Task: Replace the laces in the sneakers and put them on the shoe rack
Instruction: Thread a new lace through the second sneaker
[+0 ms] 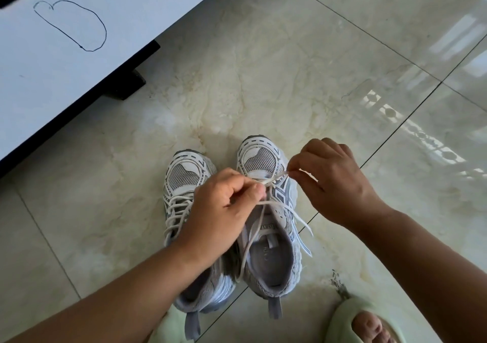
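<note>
We are looking at two sneakers standing side by side on the tiled floor (290, 66), toes pointing away from us. The left sneaker (181, 184) is already laced. Our left hand (224, 205) is pinching the white lace (259, 221) over the right sneaker (268, 237), while our right hand (332, 182) is pinching the lace's other end just beside its toe.

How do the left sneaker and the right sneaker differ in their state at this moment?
The left sneaker is laced across several rows; the right sneaker has lace only near the toe. No hand holds the left sneaker's lace; the left hand and right hand pinch the right sneaker's lace. Both stand upright, side by side.
</note>
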`<state>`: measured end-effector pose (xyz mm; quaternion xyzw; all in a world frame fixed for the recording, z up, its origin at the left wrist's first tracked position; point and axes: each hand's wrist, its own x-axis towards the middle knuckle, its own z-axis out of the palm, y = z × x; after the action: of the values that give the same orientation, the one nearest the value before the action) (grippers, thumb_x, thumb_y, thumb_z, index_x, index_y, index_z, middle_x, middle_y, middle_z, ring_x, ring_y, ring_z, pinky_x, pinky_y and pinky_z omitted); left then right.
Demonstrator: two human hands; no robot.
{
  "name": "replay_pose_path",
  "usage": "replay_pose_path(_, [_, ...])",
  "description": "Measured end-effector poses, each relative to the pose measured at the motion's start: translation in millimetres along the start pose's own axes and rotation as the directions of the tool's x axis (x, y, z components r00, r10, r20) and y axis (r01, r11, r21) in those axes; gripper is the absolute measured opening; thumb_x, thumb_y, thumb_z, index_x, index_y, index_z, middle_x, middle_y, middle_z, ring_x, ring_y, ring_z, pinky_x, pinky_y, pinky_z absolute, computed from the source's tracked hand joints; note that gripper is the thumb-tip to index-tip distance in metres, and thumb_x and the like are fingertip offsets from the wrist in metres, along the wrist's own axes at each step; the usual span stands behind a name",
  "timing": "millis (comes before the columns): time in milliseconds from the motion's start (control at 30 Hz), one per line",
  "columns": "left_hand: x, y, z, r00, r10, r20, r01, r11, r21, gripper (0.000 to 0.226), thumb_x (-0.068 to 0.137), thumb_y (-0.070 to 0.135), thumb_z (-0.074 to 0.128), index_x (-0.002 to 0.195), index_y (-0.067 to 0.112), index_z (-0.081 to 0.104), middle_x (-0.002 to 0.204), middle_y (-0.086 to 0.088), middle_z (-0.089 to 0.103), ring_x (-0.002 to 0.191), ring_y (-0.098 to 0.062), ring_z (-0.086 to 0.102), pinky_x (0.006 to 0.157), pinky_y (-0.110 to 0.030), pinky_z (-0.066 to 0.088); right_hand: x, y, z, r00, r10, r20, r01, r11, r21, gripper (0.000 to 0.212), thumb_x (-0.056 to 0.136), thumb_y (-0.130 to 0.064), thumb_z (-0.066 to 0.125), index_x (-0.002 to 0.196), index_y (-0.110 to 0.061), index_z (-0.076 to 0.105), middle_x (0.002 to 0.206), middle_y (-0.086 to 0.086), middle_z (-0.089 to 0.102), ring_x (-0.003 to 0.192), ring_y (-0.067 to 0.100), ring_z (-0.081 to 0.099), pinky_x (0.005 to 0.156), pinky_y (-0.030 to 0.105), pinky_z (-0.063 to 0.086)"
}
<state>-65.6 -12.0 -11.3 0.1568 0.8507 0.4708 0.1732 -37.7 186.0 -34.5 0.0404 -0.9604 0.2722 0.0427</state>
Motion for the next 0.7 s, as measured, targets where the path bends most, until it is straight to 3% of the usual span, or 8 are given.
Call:
replay_pose_path(67, [-2.6, -3.2, -8.4, 1.000, 0.029, -0.009, -0.029, 0.999, 0.022, 0.031, 0.082, 0.044, 0.052, 0.074, 0.018, 0.068, 0.074, 0.007, 0.058, 0.076, -0.011, 0.058, 0.069, -0.013, 0.041, -4.4, 5.4, 5.4, 0.998, 0.054, 0.016, -0.052, 0.990, -0.130, 0.026, 0.086, -0.030, 0.044, 0.082, -0.017, 0.066, 0.079, -0.001, 0.054, 0.074, 0.024, 0.051, 0.073, 0.030, 0.030])
replay_pose_path(167, [-7.0, -5.6, -20.9, 0.999, 0.004, -0.050, -0.004, 1.000, -0.013, 0.032, 0.081, 0.045, 0.051, 0.072, 0.019, 0.065, 0.072, 0.006, 0.061, 0.074, -0.012, 0.059, 0.068, -0.017, 0.043, -4.7, 9.0, 10.5, 0.980, 0.200, 0.000, -0.195, 0.957, -0.216, 0.004, 0.082, -0.015, 0.062, 0.083, -0.014, 0.066, 0.078, 0.005, 0.054, 0.074, 0.031, 0.055, 0.072, 0.033, 0.031])
replay_pose_path(233, [-9.2, -3.7, -27.0, 0.998, -0.023, -0.055, 0.022, 0.999, -0.025, 0.030, 0.080, 0.047, 0.051, 0.074, 0.022, 0.067, 0.069, 0.007, 0.065, 0.068, -0.010, 0.060, 0.061, -0.018, 0.045, -2.0, 1.9, 5.1, 0.973, 0.231, -0.017, -0.232, 0.969, -0.088, 0.019, 0.074, -0.002, 0.066, 0.091, -0.012, 0.067, 0.087, 0.005, 0.057, 0.075, 0.022, 0.058, 0.071, 0.028, 0.034])
replay_pose_path(300, [-8.5, -0.2, -27.9, 0.999, -0.029, -0.035, 0.029, 1.000, 0.003, 0.029, 0.081, 0.050, 0.056, 0.077, 0.025, 0.070, 0.062, 0.003, 0.065, 0.056, -0.017, 0.058, 0.053, -0.031, 0.046, 4.1, -18.8, -6.7, 0.992, 0.121, -0.021, -0.117, 0.981, 0.156, 0.039, 0.069, 0.004, 0.060, 0.104, -0.012, 0.064, 0.099, -0.009, 0.058, 0.074, -0.009, 0.053, 0.070, 0.006, 0.033])
replay_pose_path(367, [-5.3, 4.9, -24.1, 1.000, -0.018, -0.021, 0.018, 1.000, -0.010, 0.028, 0.080, 0.051, 0.063, 0.078, 0.025, 0.072, 0.058, -0.001, 0.064, 0.052, -0.025, 0.056, 0.049, -0.040, 0.044, 6.0, -43.0, -11.9, 0.999, -0.025, 0.034, 0.012, 0.934, 0.357, 0.049, 0.067, 0.010, 0.054, 0.112, -0.009, 0.063, 0.089, -0.028, 0.055, 0.067, -0.023, 0.046, 0.063, -0.003, 0.031])
replay_pose_path(500, [1.8, 8.8, -19.5, 0.998, 0.059, 0.006, -0.059, 0.998, 0.015, 0.028, 0.078, 0.048, 0.062, 0.080, 0.023, 0.075, 0.060, 0.000, 0.066, 0.055, -0.026, 0.060, 0.051, -0.040, 0.046, 4.4, -55.8, -6.1, 0.987, -0.120, 0.102, 0.063, 0.895, 0.443, 0.031, 0.077, 0.002, 0.056, 0.104, -0.008, 0.067, 0.086, -0.005, 0.069, 0.074, -0.002, 0.058, 0.067, 0.008, 0.043])
replay_pose_path(633, [2.4, 0.4, -26.8, 0.985, 0.173, 0.016, -0.173, 0.975, 0.142, 0.028, 0.083, 0.039, 0.058, 0.084, 0.017, 0.075, 0.064, 0.014, 0.065, 0.058, -0.005, 0.060, 0.057, -0.023, 0.047, 0.7, -29.0, -4.0, 1.000, 0.012, -0.018, -0.006, 0.958, 0.288, 0.014, 0.081, -0.007, 0.059, 0.088, -0.005, 0.071, 0.077, 0.003, 0.068, 0.068, 0.008, 0.059, 0.063, 0.011, 0.043])
replay_pose_path(700, [1.8, -3.7, -28.3, 0.980, 0.197, 0.000, -0.193, 0.963, 0.186, 0.030, 0.083, 0.039, 0.055, 0.083, 0.017, 0.075, 0.059, 0.022, 0.057, 0.054, 0.002, 0.053, 0.057, -0.011, 0.038, -2.3, -17.4, -0.8, 0.984, 0.169, -0.047, -0.160, 0.974, 0.158, 0.013, 0.081, -0.004, 0.060, 0.087, -0.006, 0.071, 0.077, 0.005, 0.068, 0.069, 0.021, 0.063, 0.062, 0.026, 0.049])
